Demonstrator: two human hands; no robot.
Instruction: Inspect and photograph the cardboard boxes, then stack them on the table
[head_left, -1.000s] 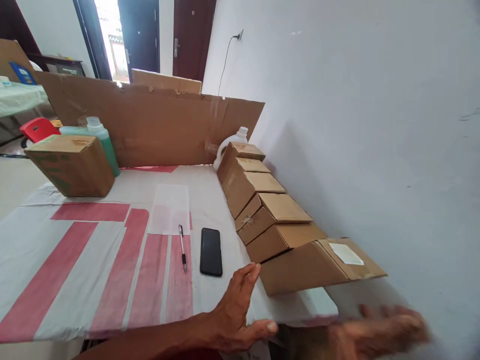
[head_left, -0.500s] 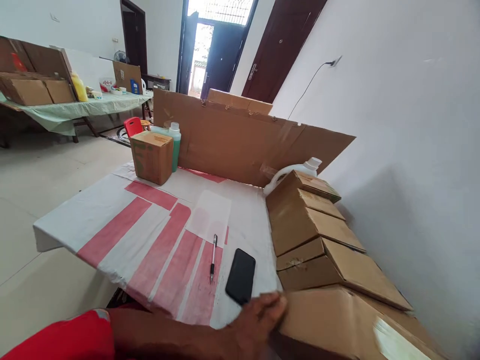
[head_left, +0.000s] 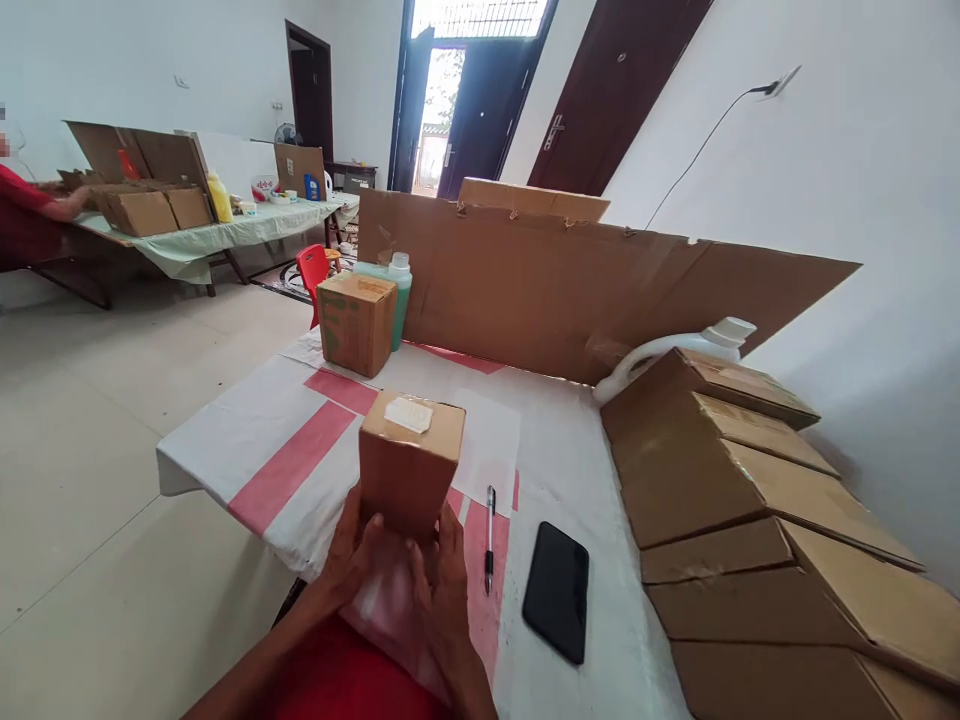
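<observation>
A cardboard box with a white label on its top face stands in front of me at the near part of the table. My left hand presses against its lower left side, and my right hand lies along its lower right side. The box is between my two hands, fingers at its lower sides. Right of my right hand lie a black-and-clear pen and a black phone. Partly behind the box is a pale sheet of paper.
Cardboard boxes line the table's right side, with a white jug behind them. At the back left stand another carton and a green-liquid bottle. A cardboard panel borders the far edge. A person sits far left.
The labelled box has come from the lower right to the table in front of me. Both hands are now at it; before, one hand reached to the right. My view has turned left.
</observation>
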